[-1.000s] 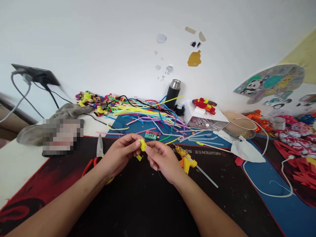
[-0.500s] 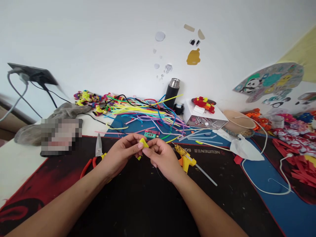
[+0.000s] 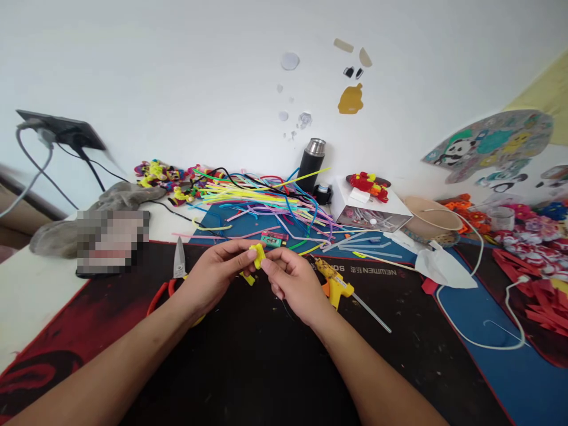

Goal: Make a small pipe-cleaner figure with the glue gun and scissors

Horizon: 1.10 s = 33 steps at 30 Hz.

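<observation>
Well — pinched, a lumpy yellow piece (image 3: pixel 259 256).

Pinching a small yellow piece (image 3: pixel 258 256) (too small to make out its exact shape) between left-hand grip (image 3: pixel 217 275) and right-hand grip (image 3: pixel 296 287), above a black-and-red desk mat (image 3: pixel 248 361) on the bench (image 3: pixel 39 290). Just beside the right wrist (image 3: pixel 322 322), a yellow hot-glue gun (image 3: pixel 339 290) with a clear glue stick (image 3: pixel 373 313) jutting from its rear. Partly behind the left forearm (image 3: pixel 151 340), scissors (image 3: pixel 179 263) pointed away. Beyond, a loose heap of many-coloured pipe cleaners (image 3: pixel 252 195) beside an upright black vacuum flask (image 3: pixel 310 168). Farther right, a white box (image 3: pixel 393 207) with red-and-yellow fuzzy figures (image 3: pixel 369 186) on top.
</observation>
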Available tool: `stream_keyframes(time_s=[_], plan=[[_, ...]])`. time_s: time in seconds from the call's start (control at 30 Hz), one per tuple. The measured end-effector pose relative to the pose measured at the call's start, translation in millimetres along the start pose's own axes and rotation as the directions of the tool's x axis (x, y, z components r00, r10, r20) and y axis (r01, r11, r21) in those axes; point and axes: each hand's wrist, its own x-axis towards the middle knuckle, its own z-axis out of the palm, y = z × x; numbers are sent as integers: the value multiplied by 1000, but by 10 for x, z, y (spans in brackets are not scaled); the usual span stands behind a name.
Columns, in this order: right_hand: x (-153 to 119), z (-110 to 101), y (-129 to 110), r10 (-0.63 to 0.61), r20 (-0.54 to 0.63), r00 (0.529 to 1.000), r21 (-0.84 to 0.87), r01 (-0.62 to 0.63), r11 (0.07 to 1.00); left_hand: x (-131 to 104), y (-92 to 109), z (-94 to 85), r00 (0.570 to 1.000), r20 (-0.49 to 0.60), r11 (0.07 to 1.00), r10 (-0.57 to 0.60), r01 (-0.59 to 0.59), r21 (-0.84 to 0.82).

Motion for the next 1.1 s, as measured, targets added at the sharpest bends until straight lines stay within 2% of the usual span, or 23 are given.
stream_keyframes(time_s=[0.23,0.6,0.83,0.97,1.1], plan=[[7,-8,-13,-3,7,1000,23,3,1000,3,-2,-9,998,-13,998,-56,56,-18],[16,-37,-19,-14,1,1000,-31,14,999,12,7,-17,999,17,999,-35,35,14],[46,-12,0,-21,-88,996,-68,15,998,120,-97,-166,1000,24,997,-12,14,-71],[-55,-9,-111,-5,-130,992,-108,-9,994,163,-113,-241,1000,28,990,-12,16,-142],[-314,-65,-296,6,-186,983,-225,-48,973,155,-112,-242,998,13,982,-68,69,-177]])
